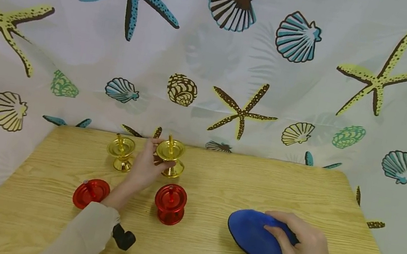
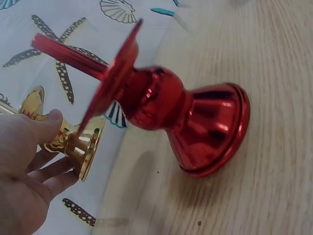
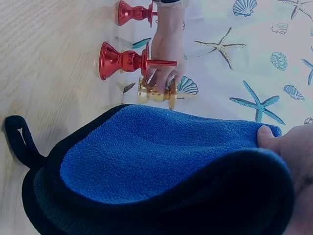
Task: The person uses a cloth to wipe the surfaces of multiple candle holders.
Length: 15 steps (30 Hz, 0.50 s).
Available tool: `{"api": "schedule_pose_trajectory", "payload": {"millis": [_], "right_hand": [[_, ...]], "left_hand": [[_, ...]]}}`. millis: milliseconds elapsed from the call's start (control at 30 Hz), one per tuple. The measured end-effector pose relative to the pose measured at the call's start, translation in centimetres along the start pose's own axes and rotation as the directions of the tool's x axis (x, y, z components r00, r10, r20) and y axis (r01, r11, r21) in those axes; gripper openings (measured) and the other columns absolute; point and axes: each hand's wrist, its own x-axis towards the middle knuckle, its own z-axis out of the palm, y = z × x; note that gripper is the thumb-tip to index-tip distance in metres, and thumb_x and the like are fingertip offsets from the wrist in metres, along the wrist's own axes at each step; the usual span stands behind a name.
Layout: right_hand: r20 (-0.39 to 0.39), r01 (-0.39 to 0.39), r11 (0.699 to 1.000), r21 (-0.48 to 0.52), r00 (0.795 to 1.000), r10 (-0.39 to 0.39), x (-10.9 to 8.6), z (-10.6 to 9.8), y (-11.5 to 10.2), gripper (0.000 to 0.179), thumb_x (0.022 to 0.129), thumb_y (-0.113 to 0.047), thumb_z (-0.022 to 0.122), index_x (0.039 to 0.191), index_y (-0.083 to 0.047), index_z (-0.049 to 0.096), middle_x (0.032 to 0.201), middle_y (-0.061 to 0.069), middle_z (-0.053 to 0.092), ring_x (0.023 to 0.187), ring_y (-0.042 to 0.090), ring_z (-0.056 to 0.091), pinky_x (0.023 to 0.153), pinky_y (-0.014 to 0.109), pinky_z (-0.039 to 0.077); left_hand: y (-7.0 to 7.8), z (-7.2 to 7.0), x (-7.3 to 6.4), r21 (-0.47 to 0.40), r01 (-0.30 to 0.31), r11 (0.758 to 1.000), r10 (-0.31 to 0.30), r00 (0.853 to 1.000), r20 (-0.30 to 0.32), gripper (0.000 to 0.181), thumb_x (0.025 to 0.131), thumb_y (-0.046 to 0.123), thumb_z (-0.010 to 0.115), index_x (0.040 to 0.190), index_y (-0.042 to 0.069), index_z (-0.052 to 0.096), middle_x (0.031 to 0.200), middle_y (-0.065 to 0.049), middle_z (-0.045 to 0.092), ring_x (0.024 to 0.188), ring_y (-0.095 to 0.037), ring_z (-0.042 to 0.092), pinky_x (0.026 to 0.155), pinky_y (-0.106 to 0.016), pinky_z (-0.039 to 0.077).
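My left hand grips a shiny gold candle holder at the back of the table, thumb and fingers around its stem. In the left wrist view the thumb presses the gold holder just under its dish. A red candle holder stands nearer me, large in the left wrist view. My right hand pinches a folded blue towel with black edging at the right. In the right wrist view the thumb lies on top of the towel, which has a black hanging loop.
A second gold candle holder stands left of my left hand. Another red one is beside my left forearm, partly hidden. A black strap piece shows at my left wrist. A curtain with shells and starfish hangs behind the wooden table.
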Motion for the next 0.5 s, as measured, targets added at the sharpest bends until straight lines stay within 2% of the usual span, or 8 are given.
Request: {"api": "schedule_pose_trajectory", "payload": {"millis": [100,233,333,500], "right_hand": [[0.008,-0.012,1.000,-0.012,1.000,0.012,-0.1,0.0,0.0,0.044,0.074,0.008,0.087,0.111,-0.014,0.079,0.099,0.000,0.083,0.084,0.013,0.080,0.080,0.009,0.056],[0.010,-0.029,0.999,-0.033,1.000,0.029,-0.2,0.0,0.0,0.043,0.075,0.007,0.087,0.111,-0.015,0.079,0.098,-0.001,0.083,0.083,0.012,0.079,0.079,0.009,0.056],[0.010,-0.036,0.999,-0.032,0.999,0.036,-0.3,0.1,0.0,0.043,0.075,0.007,0.087,0.111,-0.015,0.079,0.098,-0.001,0.083,0.083,0.012,0.079,0.079,0.009,0.056],[0.009,-0.041,0.999,-0.026,0.999,0.041,-0.4,0.1,0.0,0.043,0.075,0.007,0.087,0.111,-0.015,0.079,0.098,-0.001,0.083,0.083,0.012,0.079,0.079,0.009,0.056]], "left_hand": [[-0.5,0.3,0.5,0.013,0.016,1.000,-0.016,0.999,0.036,0.069,0.097,0.002,0.074,0.150,-0.003,0.030,0.146,-0.031,0.056,0.134,-0.046,0.061,0.110,-0.054,0.054],[-1.3,0.6,1.1,0.079,0.021,0.997,-0.029,0.995,0.097,0.070,0.096,0.002,0.075,0.149,-0.004,0.030,0.144,-0.032,0.056,0.136,-0.047,0.059,0.113,-0.055,0.052],[-2.1,0.8,1.6,0.145,0.012,0.989,-0.032,0.990,0.136,0.069,0.095,0.004,0.076,0.146,-0.004,0.030,0.144,-0.033,0.056,0.138,-0.047,0.057,0.116,-0.057,0.048],[-2.6,1.0,1.9,0.185,-0.009,0.983,-0.025,0.983,0.180,0.067,0.095,0.004,0.076,0.143,-0.005,0.030,0.141,-0.034,0.057,0.136,-0.048,0.057,0.117,-0.059,0.045]]}}
